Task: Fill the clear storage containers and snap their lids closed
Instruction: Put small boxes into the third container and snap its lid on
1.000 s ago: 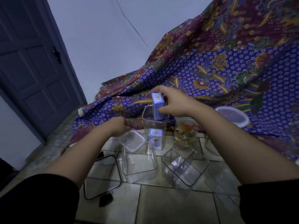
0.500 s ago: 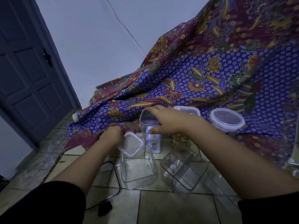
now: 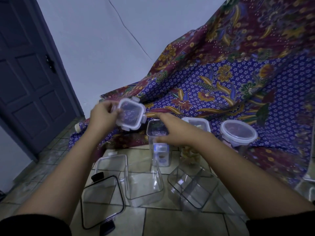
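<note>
The near rim of the tall container (image 3: 157, 142) is covered by the right hand (image 3: 172, 132), and the blue items inside it are too blurred to be identified. The square lid (image 3: 131, 114) is partly hidden at its left edge by the fingers of the left hand (image 3: 102, 116). A clear container (image 3: 309, 181) is cut off by the right picture edge.

Purple-and-maroon floral cloth (image 3: 221, 86), dark panelled door (image 3: 29, 79)

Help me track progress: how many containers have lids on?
2: a square container at the cloth's edge, and a round container to its right. More may be hidden at right.
</note>
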